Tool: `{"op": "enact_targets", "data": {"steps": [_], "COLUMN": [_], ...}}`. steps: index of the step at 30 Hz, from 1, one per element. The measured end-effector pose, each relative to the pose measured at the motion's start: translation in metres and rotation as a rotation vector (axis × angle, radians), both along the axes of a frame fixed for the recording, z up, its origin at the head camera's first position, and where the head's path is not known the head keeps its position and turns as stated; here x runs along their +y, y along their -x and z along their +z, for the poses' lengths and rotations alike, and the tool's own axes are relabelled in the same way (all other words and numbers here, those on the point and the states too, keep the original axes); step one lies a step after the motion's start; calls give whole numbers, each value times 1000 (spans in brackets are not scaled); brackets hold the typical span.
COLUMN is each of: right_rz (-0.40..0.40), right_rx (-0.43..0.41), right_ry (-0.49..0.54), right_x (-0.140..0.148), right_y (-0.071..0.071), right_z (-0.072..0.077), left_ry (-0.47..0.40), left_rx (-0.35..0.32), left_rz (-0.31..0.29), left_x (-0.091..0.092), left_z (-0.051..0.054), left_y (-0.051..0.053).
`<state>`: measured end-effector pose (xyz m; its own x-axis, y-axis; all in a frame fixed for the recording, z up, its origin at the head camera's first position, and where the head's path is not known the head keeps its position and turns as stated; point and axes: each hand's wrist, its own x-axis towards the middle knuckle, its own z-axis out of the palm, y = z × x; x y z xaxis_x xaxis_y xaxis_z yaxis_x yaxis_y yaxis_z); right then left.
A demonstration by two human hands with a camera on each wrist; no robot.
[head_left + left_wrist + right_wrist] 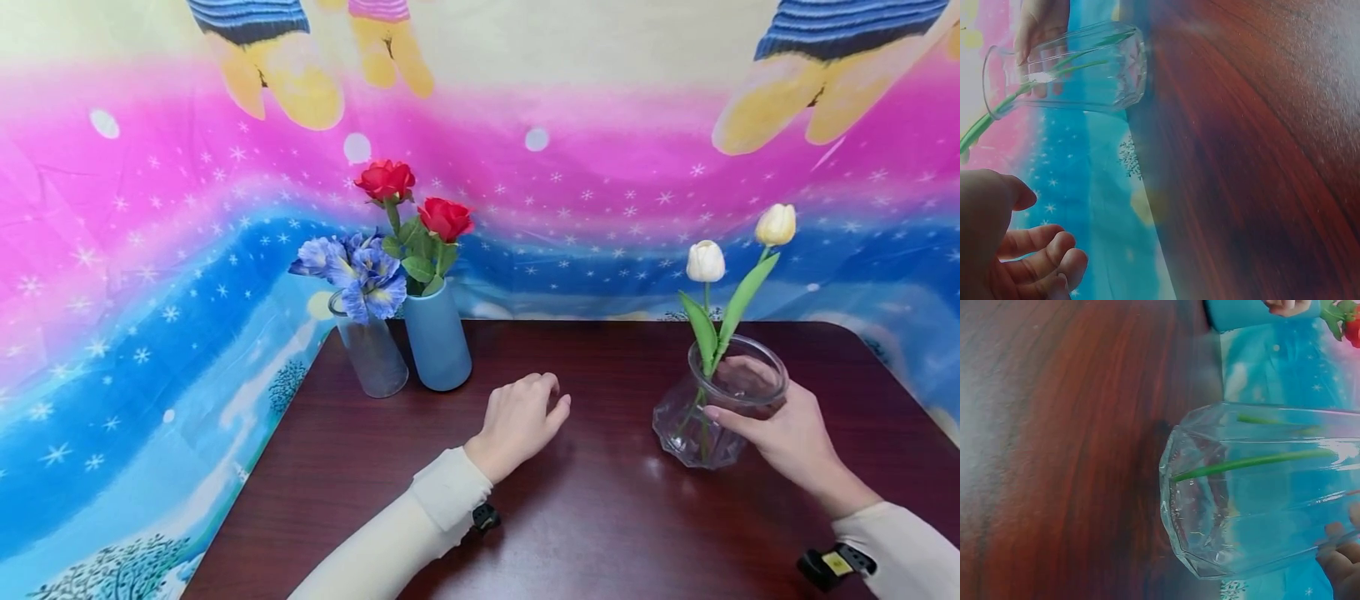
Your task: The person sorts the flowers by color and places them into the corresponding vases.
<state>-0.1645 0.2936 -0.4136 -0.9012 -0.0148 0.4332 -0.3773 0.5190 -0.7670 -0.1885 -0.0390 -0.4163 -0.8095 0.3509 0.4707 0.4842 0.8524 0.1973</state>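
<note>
My right hand [798, 437] grips a clear glass vase [678, 417] near its neck, thumb on the near side and fingers round the far side. Two tulips stand in it: a white tulip [706, 262] and a cream-yellow tulip [776, 225], both with green leaves. In the right wrist view the faceted base of the vase [1194, 512] shows close to the tabletop; whether it touches, I cannot tell. Left of the vase, my left hand [520, 419] hovers over the table with loosely bent fingers and holds nothing. The left wrist view shows that hand [1029, 256] apart from the vase.
At the table's back left, a blue vase [438, 342] holds red roses [446, 219]. Beside it a greyish see-through vase [375, 358] holds blue-purple flowers [360, 271]. A printed cloth [600, 167] hangs behind the dark wooden table [585, 517].
</note>
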Motion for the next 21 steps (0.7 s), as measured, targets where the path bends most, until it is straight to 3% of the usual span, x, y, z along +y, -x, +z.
{"op": "enact_targets", "data": {"steps": [7, 21], "right_rz": [-63, -70], "right_rx": [12, 23], "right_ry": [42, 167], "right_x": [-7, -43], "right_y": [11, 42], "right_z": [10, 13], "left_ry": [3, 8], "left_rx": [0, -22], "left_rz": [2, 29], "left_x": [-6, -14], "left_z": [2, 5], "left_y": [3, 12]}}
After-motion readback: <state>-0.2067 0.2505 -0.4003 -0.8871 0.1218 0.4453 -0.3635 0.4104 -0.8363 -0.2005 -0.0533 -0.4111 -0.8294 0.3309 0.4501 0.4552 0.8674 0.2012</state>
